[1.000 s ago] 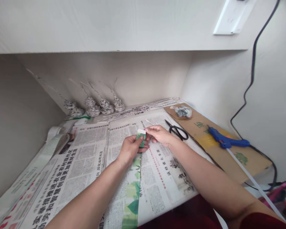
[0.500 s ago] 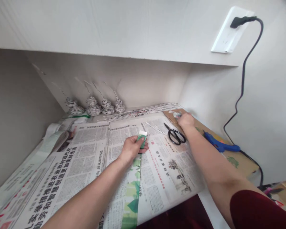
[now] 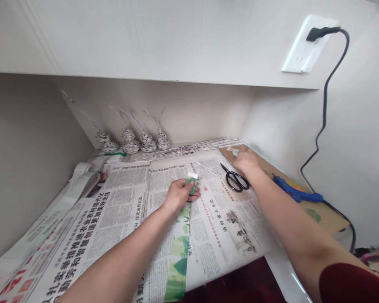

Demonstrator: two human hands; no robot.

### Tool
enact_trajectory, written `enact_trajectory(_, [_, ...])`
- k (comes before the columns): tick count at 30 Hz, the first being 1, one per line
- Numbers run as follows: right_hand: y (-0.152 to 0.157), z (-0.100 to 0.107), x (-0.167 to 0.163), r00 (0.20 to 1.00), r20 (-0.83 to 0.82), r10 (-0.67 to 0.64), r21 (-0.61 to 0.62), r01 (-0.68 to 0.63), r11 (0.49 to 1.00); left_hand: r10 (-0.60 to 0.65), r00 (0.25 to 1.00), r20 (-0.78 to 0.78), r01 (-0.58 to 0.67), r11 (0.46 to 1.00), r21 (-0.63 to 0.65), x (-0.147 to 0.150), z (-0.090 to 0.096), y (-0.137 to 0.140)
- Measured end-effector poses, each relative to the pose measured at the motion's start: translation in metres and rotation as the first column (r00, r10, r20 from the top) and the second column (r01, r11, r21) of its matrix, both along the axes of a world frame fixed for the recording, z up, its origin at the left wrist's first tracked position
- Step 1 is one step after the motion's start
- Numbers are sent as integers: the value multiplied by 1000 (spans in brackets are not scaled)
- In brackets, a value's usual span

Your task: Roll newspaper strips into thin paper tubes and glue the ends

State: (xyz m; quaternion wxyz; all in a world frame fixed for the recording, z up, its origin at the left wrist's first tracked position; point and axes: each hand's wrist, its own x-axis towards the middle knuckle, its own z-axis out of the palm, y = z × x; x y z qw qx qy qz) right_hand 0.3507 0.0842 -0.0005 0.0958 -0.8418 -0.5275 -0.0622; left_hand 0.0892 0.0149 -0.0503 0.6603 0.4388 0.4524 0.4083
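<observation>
My left hand (image 3: 180,194) is closed on one end of a green leaf-printed paper strip (image 3: 178,256), pinching it between thumb and fingers. A short white end (image 3: 192,175) sticks out beyond the thumb, and the rest of the strip runs down over the newspaper toward me. At the far right, my right hand (image 3: 246,160) reaches to a piece of cardboard (image 3: 330,219). Its fingers are curled at a small whitish crumpled thing (image 3: 235,153), too blurred to name. Black-handled scissors (image 3: 236,182) lie just below that hand, blades pointing away.
Newspaper (image 3: 123,176) covers the table. Several woven paper gourd shapes (image 3: 131,145) stand at the back left, with thin rolled paper sticks (image 3: 192,148) behind. A blue glue gun (image 3: 295,191) rests on the cardboard, its black cord (image 3: 325,97) rising to a wall socket (image 3: 303,50).
The whole view has shifted slightly, so things appear a little farther right. Both hands stay at nearly the same places on the table, the left still gripping the green strip.
</observation>
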Motion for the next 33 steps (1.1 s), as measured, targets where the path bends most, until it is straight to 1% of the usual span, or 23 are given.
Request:
enact_trajectory(1, [-6, 2, -13, 1000, -6, 20, 44, -19, 999, 3, 1000, 5, -3, 1000, 2, 0, 1, 0])
enact_trajectory(2, [-12, 4, -28, 995, -54, 88, 119, -81, 990, 7, 1000, 12, -7, 1000, 6, 0, 1, 0])
enact_trajectory(3, [-18, 5, -43, 963, -167, 211, 162, -184, 969, 12, 1000, 19, -12, 1000, 12, 0, 1, 0])
enact_trajectory(4, [-23, 4, -59, 882, -342, 325, 182, -277, 943, 18, 999, 26, -19, 1000, 19, -1, 2, 0])
enact_trajectory(5, [-28, 3, -73, 734, -533, 420, 188, -382, 905, 25, 999, 32, -26, 999, 24, -1, 2, 1])
enact_trajectory(6, [-33, 0, -85, 643, -617, 455, 188, -441, 878, 35, 999, 35, -36, 999, 28, -2, 3, 2])
enact_trajectory(7, [-37, -4, -94, 527, -710, 467, 194, -491, 849, 43, 999, 34, -44, 999, 31, -3, 4, 2])
enact_trajectory(8, [-40, -8, -100, 368, -813, 451, 218, -526, 822, 49, 998, 31, -50, 998, 33, -4, 4, 3])
enact_trajectory(10, [-43, -19, -105, 100, -917, 386, 275, -542, 794, 56, 998, 29, -57, 998, 39, -5, 5, 4])
enact_trajectory(11, [-44, -23, -104, 2, -935, 354, 298, -538, 788, 55, 998, 31, -57, 997, 43, -5, 5, 5])
enact_trajectory(12, [-43, -28, -102, -50, -940, 339, 311, -539, 783, 55, 998, 35, -57, 997, 46, -6, 5, 5])
enact_trajectory(14, [-42, -34, -98, -90, -938, 335, 325, -563, 759, 57, 998, 39, -59, 997, 43, -6, 6, 5])
enact_trajectory(16, [-40, -37, -97, -105, -931, 349, 340, -593, 730, 52, 998, 34, -53, 998, 36, -5, 7, 4])
enact_trajectory(18, [-40, -38, -98, -105, -925, 366, 352, -602, 716, 34, 999, 27, -35, 999, 32, -5, 9, 3])
enact_trajectory(24, [-40, -40, -105, -82, -929, 362, 343, -561, 754, 2, 1000, 5, -3, 999, 53, -4, 7, 1])
enact_trajectory(29, [-43, -39, -108, -76, -939, 335, 326, -502, 801, 9, 1000, 5, -10, 997, 77, -4, 2, 2])
enact_trajectory(33, [-44, -41, -112, -85, -937, 340, 338, -467, 817, 5, 1000, 14, -6, 997, 82, -3, 5, 1])
